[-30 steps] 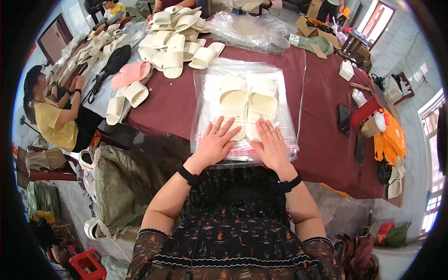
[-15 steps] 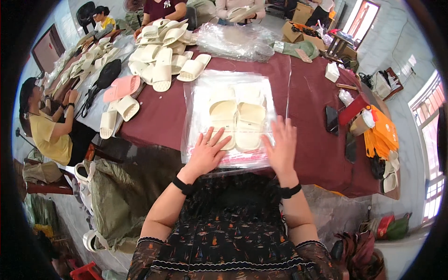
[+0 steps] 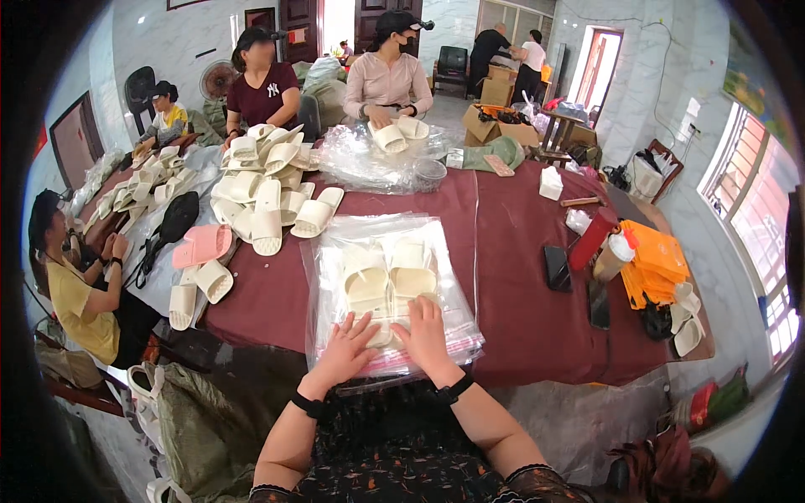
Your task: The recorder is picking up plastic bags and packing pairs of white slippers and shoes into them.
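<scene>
A clear plastic bag point(image 3: 449, 277) lies flat on the dark red table point(image 3: 511, 243) in front of me, with a pair of cream slippers point(image 3: 390, 281) inside it. My left hand point(image 3: 348, 352) and my right hand point(image 3: 426, 335) both press flat on the near end of the bag, fingers spread, side by side over the slipper heels. The bag rests on a stack of more clear bags. Neither hand grips anything.
A heap of cream slippers point(image 3: 264, 180) and pink slippers point(image 3: 201, 245) lie at the left. Other people sit across the table and at the left. Phones point(image 3: 558, 268), a red bottle point(image 3: 589, 241) and orange bags point(image 3: 654, 260) lie to the right. A green sack point(image 3: 201, 419) stands below left.
The view has tilted up, showing the people across the table. My hands have drawn closer together on the near end of the bag.
</scene>
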A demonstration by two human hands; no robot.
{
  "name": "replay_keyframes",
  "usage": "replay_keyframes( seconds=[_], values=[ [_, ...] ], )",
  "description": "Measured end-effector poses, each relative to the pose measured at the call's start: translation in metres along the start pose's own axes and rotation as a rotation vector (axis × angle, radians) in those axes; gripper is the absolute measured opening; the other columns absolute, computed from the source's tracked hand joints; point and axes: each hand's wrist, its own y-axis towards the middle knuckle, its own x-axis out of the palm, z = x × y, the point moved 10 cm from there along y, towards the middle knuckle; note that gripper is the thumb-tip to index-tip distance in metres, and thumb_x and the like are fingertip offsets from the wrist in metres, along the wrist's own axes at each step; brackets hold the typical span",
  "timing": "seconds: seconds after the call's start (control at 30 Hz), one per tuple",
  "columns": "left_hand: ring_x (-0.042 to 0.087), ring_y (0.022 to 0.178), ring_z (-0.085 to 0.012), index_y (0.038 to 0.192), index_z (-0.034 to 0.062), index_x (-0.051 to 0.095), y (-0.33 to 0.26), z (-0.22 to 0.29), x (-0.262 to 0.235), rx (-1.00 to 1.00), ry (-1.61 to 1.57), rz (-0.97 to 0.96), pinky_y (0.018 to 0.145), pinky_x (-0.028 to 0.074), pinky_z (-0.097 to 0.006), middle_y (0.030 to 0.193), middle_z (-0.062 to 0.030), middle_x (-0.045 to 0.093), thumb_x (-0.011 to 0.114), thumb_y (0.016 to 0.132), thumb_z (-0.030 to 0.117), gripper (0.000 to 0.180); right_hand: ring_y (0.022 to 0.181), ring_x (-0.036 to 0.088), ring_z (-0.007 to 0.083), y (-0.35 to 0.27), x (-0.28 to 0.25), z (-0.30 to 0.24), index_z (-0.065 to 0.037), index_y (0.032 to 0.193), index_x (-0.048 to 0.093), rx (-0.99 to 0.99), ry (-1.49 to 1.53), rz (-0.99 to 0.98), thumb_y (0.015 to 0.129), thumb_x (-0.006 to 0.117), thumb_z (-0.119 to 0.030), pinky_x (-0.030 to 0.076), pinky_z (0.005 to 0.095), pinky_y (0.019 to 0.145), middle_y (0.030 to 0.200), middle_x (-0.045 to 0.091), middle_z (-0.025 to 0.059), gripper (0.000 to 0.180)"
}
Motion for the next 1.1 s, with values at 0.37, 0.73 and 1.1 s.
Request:
replay_keyframes(
  seconds=[0.37,0.73,1.1],
  values=[
    [0.049,0.115,-0.0424,0.123,0.0034,0.057,-0.002,-0.034,-0.054,-0.146,0.100,0.478,0.096,0.043,-0.047,0.125,-0.0194,0.055,0.072,0.080,0.029,0.053,0.112,0.044,0.0369,0.003,-0.005,0.035,0.001,0.119,0.052,0.187,0.099,0.089,0.081,0.070,-0.017,0.038,0.0451,0.096,0.119,0.049,0.0180,0.046],
    [0.063,0.069,-0.0262,0.100,0.0018,0.066,0.003,-0.105,-0.042,-0.539,-0.172,0.314,0.065,0.050,-0.038,0.072,-0.0088,0.064,0.079,0.070,0.029,0.042,0.111,0.045,0.0372,0.001,-0.006,0.040,0.000,0.118,0.053,0.184,0.123,0.105,0.081,0.070,-0.018,0.038,0.0445,0.097,0.119,0.050,0.0178,0.044],
    [0.058,0.074,-0.0125,0.084,0.0063,0.057,0.025,-0.105,-0.021,-0.435,-1.109,0.419,0.068,0.048,-0.027,0.081,0.0000,0.060,0.066,0.084,0.006,0.009,0.113,0.044,0.0362,-0.002,-0.009,0.040,-0.003,0.118,0.052,0.208,0.144,0.118,0.082,0.069,-0.018,0.039,0.0437,0.097,0.120,0.049,0.0163,0.042]
  ],
)
